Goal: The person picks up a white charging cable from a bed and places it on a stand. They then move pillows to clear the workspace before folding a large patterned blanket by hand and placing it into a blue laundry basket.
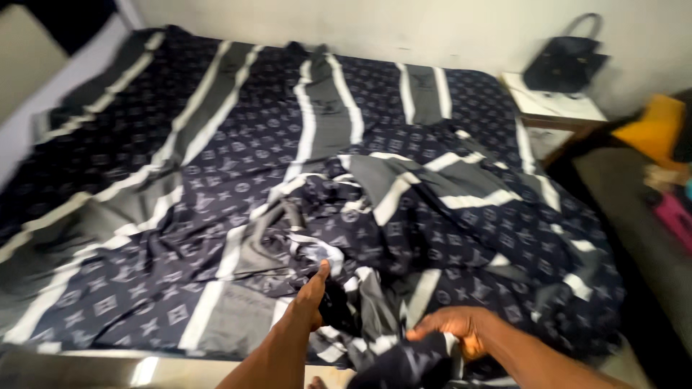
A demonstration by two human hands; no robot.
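A dark navy bed cover (238,166) with a small pale pattern and grey and white stripes lies spread over a bed. A second piece of the same fabric lies crumpled in a heap (418,216) on the near right part of the bed. My left hand (311,294) grips a fold of this crumpled fabric near the bed's front edge, thumb up. To its right, my right hand (453,328) holds another bunched part of the same fabric, low in the view.
A black handbag (566,61) stands on a small white bedside table (555,108) at the back right, against a pale wall. A yellow object (652,130) and pink items (674,212) lie on the right. Bare floor shows beyond the bed's right side.
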